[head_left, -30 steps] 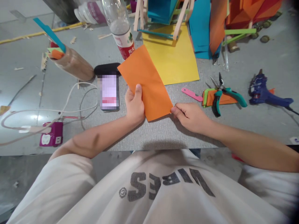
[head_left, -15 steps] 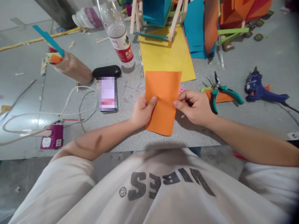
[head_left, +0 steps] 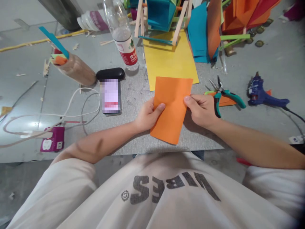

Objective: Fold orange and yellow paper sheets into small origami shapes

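1. Orange paper [head_left: 172,109], an oblong piece, is between the two hands, its near end pointing towards the person's body and its far end overlapping the yellow sheet [head_left: 173,63] from this view. Whether its underside touches the table [head_left: 133,143] I cannot tell.
2. At the paper's left edge, the left hand [head_left: 147,117] grips it, thumb flat on the upper face and the other fingers hidden behind.
3. At the opposite edge, the right hand [head_left: 202,109] pinches it, thumb tip on the face near the far corner, the other fingers curled in.
4. Just beyond the right hand, the pliers [head_left: 221,91] with teal handles lie over small paper pieces [head_left: 226,101], orange and green.
5. Further to the right of that hand is the blue glue gun [head_left: 259,95], its cord trailing away.
6. To the left of the left hand lies the phone [head_left: 111,95], its screen blurred, with the black case [head_left: 111,74] at its far end.
7. Beyond the left hand stands the clear bottle [head_left: 125,44] with a red and white label.
8. Straight ahead of both hands, the wooden frame [head_left: 181,22] stands at the far part of the yellow sheet, blue paper within it.
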A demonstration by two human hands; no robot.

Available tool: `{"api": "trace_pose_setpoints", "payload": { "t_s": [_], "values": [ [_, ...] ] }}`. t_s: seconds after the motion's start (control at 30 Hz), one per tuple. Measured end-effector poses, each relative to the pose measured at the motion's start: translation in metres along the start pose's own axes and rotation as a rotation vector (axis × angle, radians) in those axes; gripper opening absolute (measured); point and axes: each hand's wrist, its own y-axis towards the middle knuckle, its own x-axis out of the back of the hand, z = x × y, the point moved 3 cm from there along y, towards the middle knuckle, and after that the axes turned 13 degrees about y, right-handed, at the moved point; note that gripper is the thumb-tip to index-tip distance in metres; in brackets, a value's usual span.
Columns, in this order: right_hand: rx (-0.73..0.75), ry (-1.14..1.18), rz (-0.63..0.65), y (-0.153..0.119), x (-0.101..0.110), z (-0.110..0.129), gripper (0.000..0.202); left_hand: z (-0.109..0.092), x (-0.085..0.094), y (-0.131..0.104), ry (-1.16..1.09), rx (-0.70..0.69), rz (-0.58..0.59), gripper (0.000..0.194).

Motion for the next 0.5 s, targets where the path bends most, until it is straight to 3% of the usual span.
{"api": "trace_pose_setpoints", "payload": {
  "t_s": [0.1,0.27,0.5],
  "values": [
    [0.064,0.012,-0.006,0.000,-0.003,0.005,0.094,0.000,0.000,-0.001,-0.003,0.031,0.016,0.061],
    [0.060,0.053,-0.081,0.006,0.001,0.001,0.084,-0.003,-0.001,-0.002,-0.010,0.062,0.071,0.065],
    [0.083,0.097,-0.168,0.012,0.007,-0.007,0.098,-0.007,-0.001,-0.003,0.054,0.065,0.112,0.067]
  ]
}}
